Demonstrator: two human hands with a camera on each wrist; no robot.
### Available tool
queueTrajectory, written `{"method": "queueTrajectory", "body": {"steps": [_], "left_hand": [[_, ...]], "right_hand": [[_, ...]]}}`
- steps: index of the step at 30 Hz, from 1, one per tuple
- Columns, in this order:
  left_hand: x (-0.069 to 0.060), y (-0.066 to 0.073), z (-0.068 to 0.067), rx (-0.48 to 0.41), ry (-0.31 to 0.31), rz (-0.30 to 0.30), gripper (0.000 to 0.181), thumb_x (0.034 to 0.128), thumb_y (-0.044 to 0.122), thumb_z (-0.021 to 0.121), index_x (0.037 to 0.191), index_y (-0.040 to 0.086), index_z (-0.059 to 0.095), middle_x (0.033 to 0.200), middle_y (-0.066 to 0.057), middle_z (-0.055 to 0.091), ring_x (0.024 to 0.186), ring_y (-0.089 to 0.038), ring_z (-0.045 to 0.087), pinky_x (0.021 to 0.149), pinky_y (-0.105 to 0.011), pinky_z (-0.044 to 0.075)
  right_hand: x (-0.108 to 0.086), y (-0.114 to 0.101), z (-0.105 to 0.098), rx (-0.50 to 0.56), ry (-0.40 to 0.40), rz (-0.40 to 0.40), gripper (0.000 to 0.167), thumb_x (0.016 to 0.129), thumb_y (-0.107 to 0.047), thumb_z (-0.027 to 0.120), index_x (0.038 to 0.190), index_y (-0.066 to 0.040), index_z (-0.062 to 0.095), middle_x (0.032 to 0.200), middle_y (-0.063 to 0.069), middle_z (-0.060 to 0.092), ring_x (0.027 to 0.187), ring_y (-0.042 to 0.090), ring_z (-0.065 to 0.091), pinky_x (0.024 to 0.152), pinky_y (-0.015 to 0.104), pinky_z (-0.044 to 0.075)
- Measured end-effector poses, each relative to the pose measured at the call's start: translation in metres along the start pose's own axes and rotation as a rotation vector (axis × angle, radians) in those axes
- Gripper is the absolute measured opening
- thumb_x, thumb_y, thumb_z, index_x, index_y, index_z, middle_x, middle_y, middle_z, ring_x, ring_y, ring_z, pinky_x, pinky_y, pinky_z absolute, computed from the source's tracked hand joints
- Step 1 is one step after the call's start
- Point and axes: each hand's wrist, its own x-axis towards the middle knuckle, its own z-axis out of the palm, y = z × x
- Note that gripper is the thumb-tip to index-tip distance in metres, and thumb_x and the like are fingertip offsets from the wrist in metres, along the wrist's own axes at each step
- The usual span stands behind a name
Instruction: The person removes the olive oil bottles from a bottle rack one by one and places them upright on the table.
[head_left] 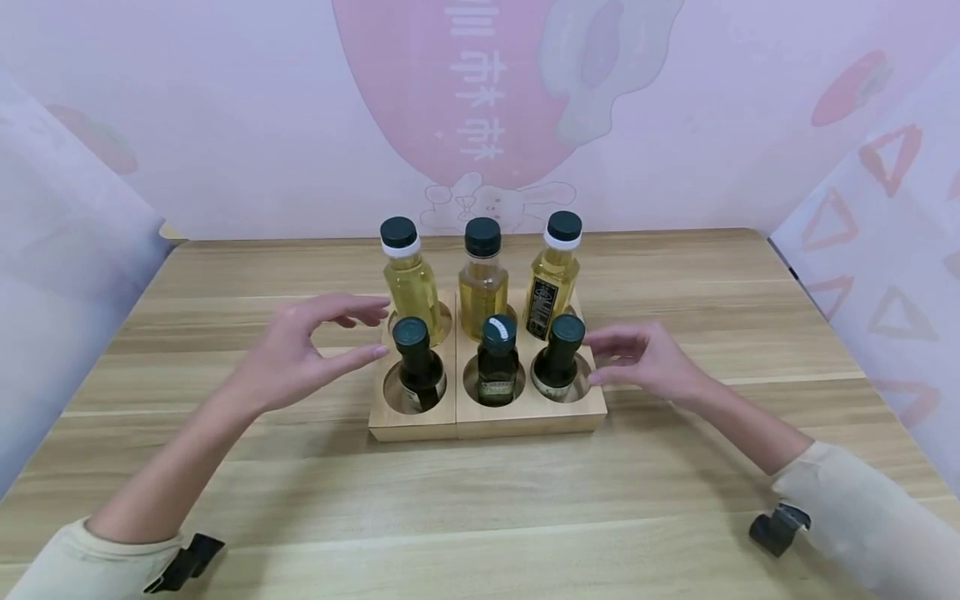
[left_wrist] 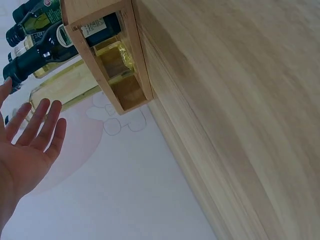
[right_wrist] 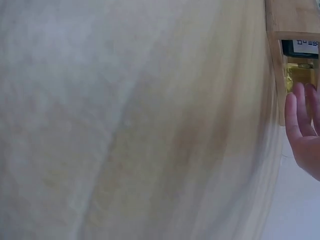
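Observation:
A light wooden bottle rack (head_left: 420, 432) stands mid-table, its two blocks side by side. Three clear bottles of yellow liquid with dark caps fill its back row: a left one (head_left: 412, 287), a middle one (head_left: 480, 292) and a right one (head_left: 557, 271). In front sit three dark green bottles: left (head_left: 420, 367), middle (head_left: 498, 362) and right (head_left: 558, 358). My left hand (head_left: 307, 354) is beside the rack's left side, fingers spread, holding nothing. Beside the right end is my right hand (head_left: 645, 358), fingers loosely bent; whether its fingertips touch the rack I cannot tell.
The wood-grain table (head_left: 487, 517) reaches back to a pink printed backdrop (head_left: 262, 150). Side panels (head_left: 892, 275) flank it. Black clips hang from both sleeves, such as the right one (head_left: 780, 527). The rack's open side (left_wrist: 127, 95) shows in the left wrist view.

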Motion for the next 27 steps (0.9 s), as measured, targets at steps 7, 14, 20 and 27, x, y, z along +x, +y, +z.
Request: {"method": "queueTrajectory", "body": {"steps": [7, 14, 20, 27], "left_hand": [[0.009, -0.001, 0.01, -0.103, -0.069, 0.003, 0.048, 0.0846, 0.006, 0.085, 0.13, 0.006, 0.071, 0.116, -0.003, 0.077, 0.104, -0.01, 0.069, 0.092, -0.023, 0.056], [0.015, -0.002, 0.02, -0.259, -0.099, -0.051, 0.051, 0.0813, 0.001, 0.087, 0.129, 0.002, 0.07, 0.114, -0.007, 0.076, 0.1, -0.009, 0.068, 0.095, -0.018, 0.053], [0.019, -0.004, 0.028, -0.392, -0.122, 0.005, 0.051, 0.0809, -0.004, 0.086, 0.129, -0.001, 0.069, 0.115, -0.011, 0.076, 0.108, -0.01, 0.07, 0.101, -0.022, 0.053], [0.02, -0.003, 0.031, -0.448, -0.132, 0.041, 0.053, 0.0764, -0.012, 0.086, 0.126, -0.008, 0.068, 0.113, -0.016, 0.076, 0.108, -0.011, 0.072, 0.099, -0.024, 0.056]], "right_hand": [[-0.001, 0.004, 0.002, 0.18, 0.01, 0.132, 0.041, 0.082, 0.011, 0.078, 0.116, -0.012, 0.074, 0.107, 0.001, 0.066, 0.097, 0.013, 0.071, 0.084, 0.03, 0.063], [0.003, 0.009, 0.002, 0.27, -0.012, 0.189, 0.047, 0.082, 0.015, 0.074, 0.109, -0.023, 0.072, 0.102, 0.001, 0.066, 0.09, 0.013, 0.071, 0.08, 0.028, 0.063], [0.005, 0.01, 0.002, 0.278, -0.031, 0.189, 0.046, 0.082, 0.015, 0.074, 0.109, -0.022, 0.071, 0.098, -0.001, 0.067, 0.087, 0.011, 0.07, 0.079, 0.026, 0.063], [0.005, 0.013, 0.002, 0.313, -0.057, 0.154, 0.045, 0.083, 0.015, 0.073, 0.11, -0.021, 0.07, 0.094, -0.002, 0.069, 0.084, 0.009, 0.069, 0.077, 0.025, 0.062]]}}
